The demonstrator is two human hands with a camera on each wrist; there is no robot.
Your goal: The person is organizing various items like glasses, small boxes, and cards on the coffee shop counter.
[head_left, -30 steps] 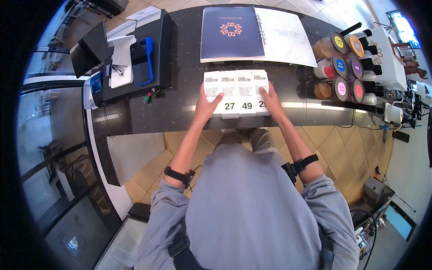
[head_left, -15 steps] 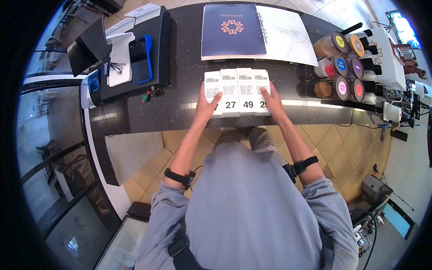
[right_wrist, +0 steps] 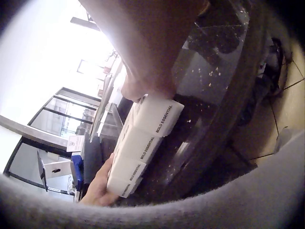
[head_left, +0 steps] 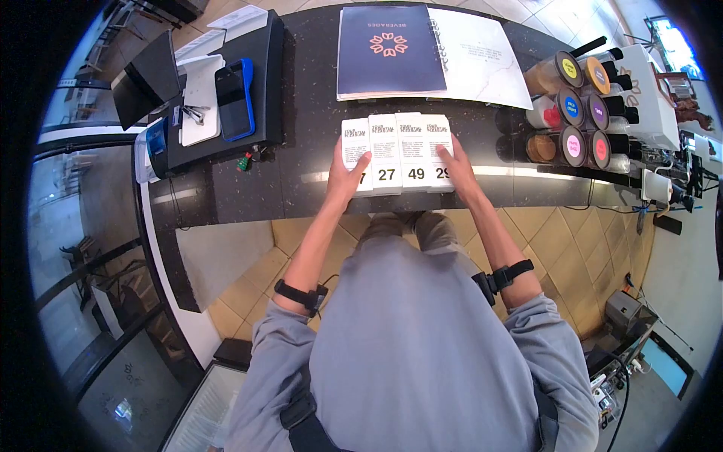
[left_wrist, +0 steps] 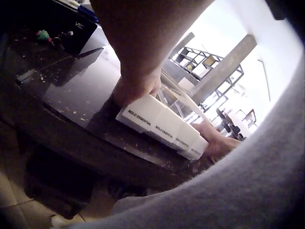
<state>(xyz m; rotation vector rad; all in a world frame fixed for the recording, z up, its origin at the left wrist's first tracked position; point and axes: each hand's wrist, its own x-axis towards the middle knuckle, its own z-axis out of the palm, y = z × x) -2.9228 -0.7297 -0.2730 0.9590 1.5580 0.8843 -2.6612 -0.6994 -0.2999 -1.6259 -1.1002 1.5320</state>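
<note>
A row of several white printed boxes (head_left: 385,151) sits side by side near the front edge of the counter, their tops slightly staggered. Black numbers, among them 27 and 49, show on their upper faces. My left hand (head_left: 348,173) grips the left end of the row, its thumb lying over the leftmost box and partly covering its number. On the opposite end, my right hand (head_left: 459,172) holds the row with its thumb over the rightmost box. Both wrist views show box sides (left_wrist: 164,128) lettered "BOLO ESSENTIAL"; most fingers are hidden behind the boxes.
Beyond the boxes lies a dark blue beverages menu (head_left: 392,64) beside a white marbled page (head_left: 482,60). Lidded jars (head_left: 570,109) with coloured labels crowd the right side. Leftward are a blue-cased phone (head_left: 237,102), a dark screen (head_left: 147,83) and keys (head_left: 256,154).
Over the second, the left thumb has shifted slightly left, baring part of the leftmost number. The boxes have become a little more staggered. Both hands have kept their hold.
</note>
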